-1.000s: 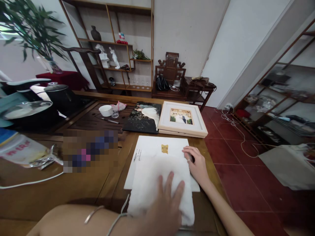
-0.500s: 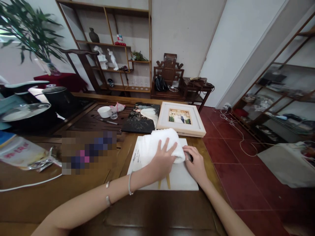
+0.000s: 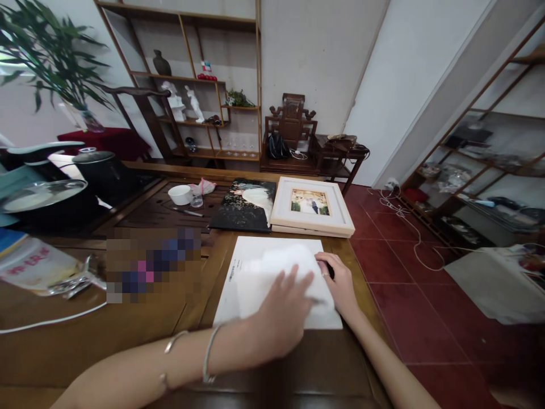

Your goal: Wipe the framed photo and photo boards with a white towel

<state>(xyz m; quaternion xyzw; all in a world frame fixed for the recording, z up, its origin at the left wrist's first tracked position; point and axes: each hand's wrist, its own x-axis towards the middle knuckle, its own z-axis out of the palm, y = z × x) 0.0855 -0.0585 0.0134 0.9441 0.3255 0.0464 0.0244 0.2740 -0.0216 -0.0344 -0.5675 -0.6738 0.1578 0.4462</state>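
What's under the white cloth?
A white panel lies under the cloth; its corners and some printed marks on its left side show. The cloth and left hand cover its middle, so what's there can't be seen.

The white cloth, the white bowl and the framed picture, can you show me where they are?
White cloth (image 3: 264, 279): head view, on its blurry left part.
White bowl (image 3: 180, 197): head view, on its outer side.
Framed picture (image 3: 310, 202): head view, on the middle of its image.
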